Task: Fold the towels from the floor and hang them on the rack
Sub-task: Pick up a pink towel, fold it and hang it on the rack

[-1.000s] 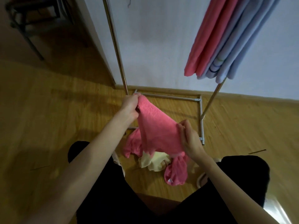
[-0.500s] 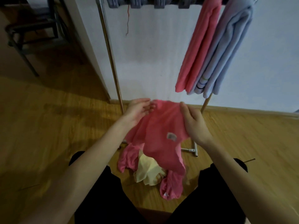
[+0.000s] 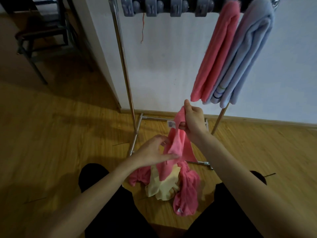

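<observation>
Pink towel [image 3: 176,148] hangs bunched from the right hand [image 3: 193,120], which pinches its top end with curled fingers, a small white label [image 3: 171,124] sticking out just left of that grip. Below the grip the cloth drops in a loose twisted strip to the left hand [image 3: 154,150], fingers part-curled round the strip's left edge, thumb laid across its front; looks like a light hold. Under both hands, on the wooden floor [image 3: 68,134], lies a heap: a yellow towel [image 3: 163,188] between more pink cloth [image 3: 187,194] at either side, the held towel's tail reaching down onto it. Up and right of the grip, a folded pink towel [image 3: 217,55] and a folded light-blue towel [image 3: 247,54] hang side by side, touching, on the rack [image 3: 122,55]. Grey clips [image 3: 164,6] line the rack's top bar. Black trouser legs [image 3: 111,212] frame the heap.
</observation>
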`<action>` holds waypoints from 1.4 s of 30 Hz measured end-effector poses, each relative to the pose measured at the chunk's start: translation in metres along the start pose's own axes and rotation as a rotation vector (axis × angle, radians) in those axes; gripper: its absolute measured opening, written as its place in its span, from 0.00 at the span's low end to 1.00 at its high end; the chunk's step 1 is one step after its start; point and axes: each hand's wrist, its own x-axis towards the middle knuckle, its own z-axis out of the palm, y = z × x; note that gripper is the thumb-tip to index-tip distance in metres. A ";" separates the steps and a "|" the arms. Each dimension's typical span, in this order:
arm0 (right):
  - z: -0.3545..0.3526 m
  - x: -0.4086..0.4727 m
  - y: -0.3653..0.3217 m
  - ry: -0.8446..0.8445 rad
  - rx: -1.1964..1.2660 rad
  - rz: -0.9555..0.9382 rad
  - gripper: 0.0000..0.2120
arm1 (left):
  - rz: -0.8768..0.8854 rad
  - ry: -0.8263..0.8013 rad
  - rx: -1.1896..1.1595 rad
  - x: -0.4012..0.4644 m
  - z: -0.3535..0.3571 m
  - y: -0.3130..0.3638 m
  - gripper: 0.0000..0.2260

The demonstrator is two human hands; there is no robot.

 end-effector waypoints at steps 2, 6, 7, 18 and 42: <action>0.004 0.001 0.000 0.034 0.012 0.011 0.23 | 0.016 0.092 0.097 0.003 0.007 0.007 0.25; 0.010 0.001 -0.008 0.047 0.050 0.012 0.23 | 0.093 0.298 0.166 0.010 0.010 0.012 0.15; 0.010 0.001 -0.011 0.046 0.064 0.008 0.23 | 0.102 0.314 0.146 0.011 0.009 0.011 0.13; -0.034 0.011 -0.007 0.142 0.131 0.104 0.07 | -0.164 0.321 -0.234 0.015 -0.033 0.000 0.11; -0.068 -0.017 0.045 -0.033 -0.820 -0.924 0.10 | -0.169 0.618 -0.783 0.001 -0.089 0.074 0.06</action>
